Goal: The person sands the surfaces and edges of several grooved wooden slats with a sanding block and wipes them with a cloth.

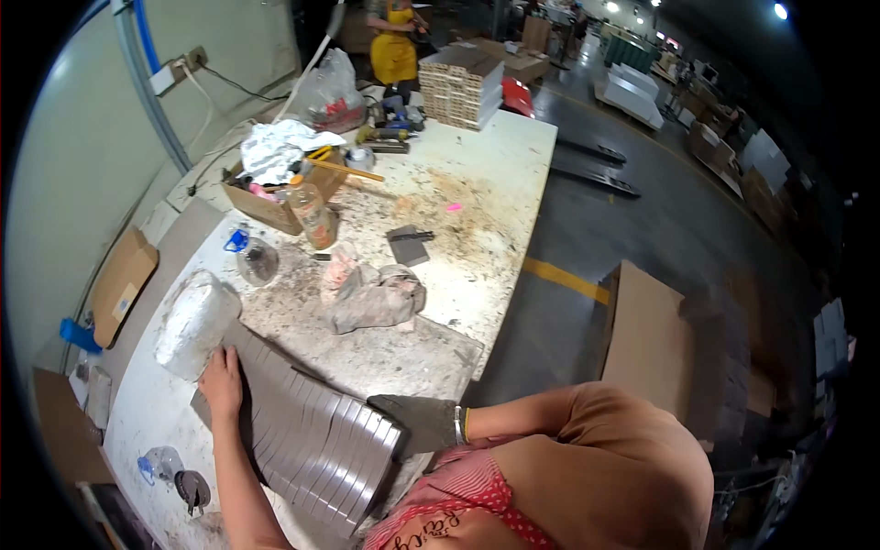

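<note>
A long row of grey metal strips (307, 431), packed side by side and slightly fanned, lies across the near part of the workbench. My bare left hand (221, 385) rests against the left end of the row, its fingers stretched out. At the right end, where the strips shine, my right hand (417, 423) in a dark grey glove grips the row's far corner; part of its fingers is hidden. Just past my left hand sits a bulky roll in whitish wrapping (197, 323). A crumpled, stained rag (374, 298) lies beyond the strips.
Farther back on the workbench (500, 188) are a plastic bottle (312, 215), a cardboard box of odds and ends (266, 209), a small dark block (408, 246) and stacked panels (458, 87). A round clear container (257, 263) stands left. Cardboard (646, 339) stands right; a person in a yellow apron (394, 50) is behind.
</note>
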Demonstrator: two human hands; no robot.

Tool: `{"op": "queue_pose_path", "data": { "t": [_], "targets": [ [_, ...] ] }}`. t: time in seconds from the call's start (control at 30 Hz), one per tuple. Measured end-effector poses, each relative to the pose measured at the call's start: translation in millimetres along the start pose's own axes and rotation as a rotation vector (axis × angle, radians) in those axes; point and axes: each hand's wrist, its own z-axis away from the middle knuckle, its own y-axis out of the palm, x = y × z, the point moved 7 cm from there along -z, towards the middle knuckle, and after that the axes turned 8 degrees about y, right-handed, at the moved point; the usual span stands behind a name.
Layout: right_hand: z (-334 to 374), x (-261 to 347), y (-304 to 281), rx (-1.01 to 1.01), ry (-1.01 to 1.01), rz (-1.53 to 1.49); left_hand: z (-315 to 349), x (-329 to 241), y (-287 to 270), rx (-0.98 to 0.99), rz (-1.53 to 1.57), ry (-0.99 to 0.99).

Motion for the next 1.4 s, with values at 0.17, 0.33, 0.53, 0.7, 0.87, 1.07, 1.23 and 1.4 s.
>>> {"op": "queue_pose_path", "data": {
  "t": [0.17, 0.33, 0.53, 0.7, 0.87, 1.07, 1.23, 1.4],
  "targets": [
    [-3, 13, 17, -0.097, -0.027, -0.021, -14, 25, 12, -0.04, -0.093, 0.091],
    [-11, 26, 11, 0.008, 0.02, 0.002, -7, 30, -6, 0.072, -0.01, -0.025],
    [-9, 14, -3, 0.05, -0.155, 0.224, 27, 31, -75, -0.337, 0.086, 0.056],
    [-36, -3, -56, 0.002, 0.058, -0.28, 142, 124, -32, -0.585, 1.046, -0.287],
    [-149, 33, -60, 0.024, 0.047, -1.046, 169, 92, 29, -0.494, 1.529, -0.494],
    [-324, 28, -15, 0.024, -0.043, -0.807, 81, 118, 40, -0.617, 1.551, -0.346],
    [-327, 65, -11, -0.193, -0.57, 0.014, 59, 103, 45, -0.37, 1.822, -0.567],
    [-354, 82, -20, -0.24, -0.503, -0.017, 29, 122, 37, -0.387, 1.68, -0.627]
  ]
}}
